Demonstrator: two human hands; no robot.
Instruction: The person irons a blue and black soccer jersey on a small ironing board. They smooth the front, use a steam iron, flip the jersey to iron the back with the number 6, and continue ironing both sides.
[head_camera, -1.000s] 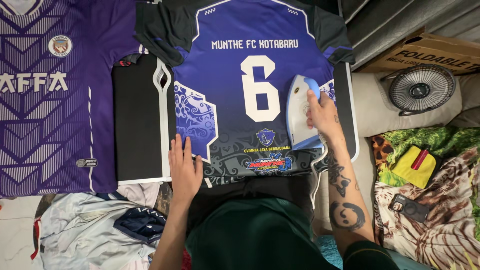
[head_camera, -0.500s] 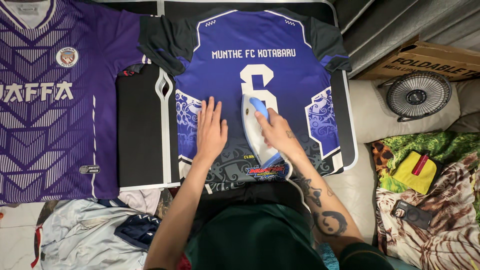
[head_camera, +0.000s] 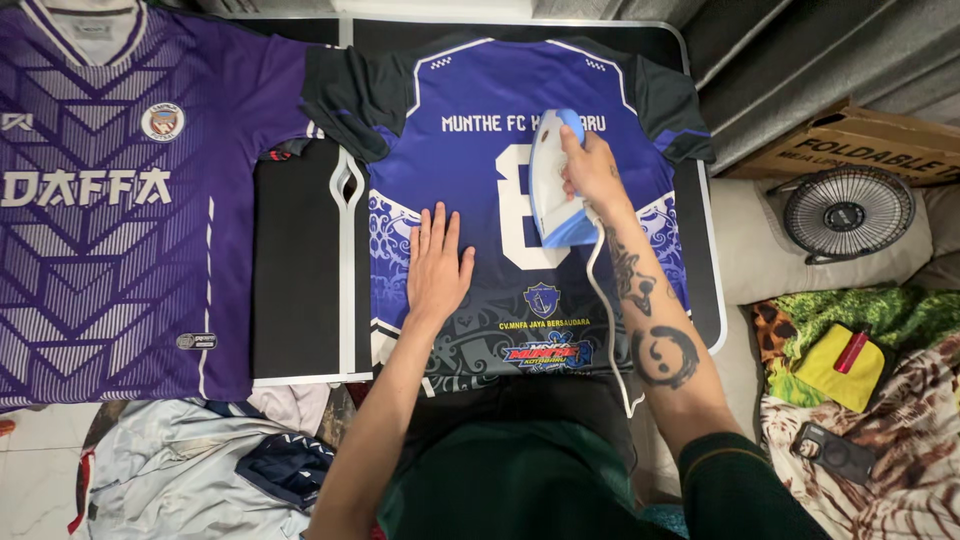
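Right hand (head_camera: 592, 168) grip clenched on blue handle of white iron (head_camera: 553, 180), sole on blue jersey (head_camera: 480, 250) upper back, over the number | left hand (head_camera: 437, 262) released, flat on jersey at 8 o'clock of iron | jersey spread on black worktop (head_camera: 295, 260) | purple jersey (head_camera: 120, 220) at 9 o'clock | small fan (head_camera: 848, 213) at 3 o'clock.

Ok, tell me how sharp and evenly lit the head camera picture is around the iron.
Head view: the iron and right hand are sharp, without motion blur; light falls evenly on the blue jersey, no glare; the left hand throws only a faint shadow; the top right corner is dimmer.
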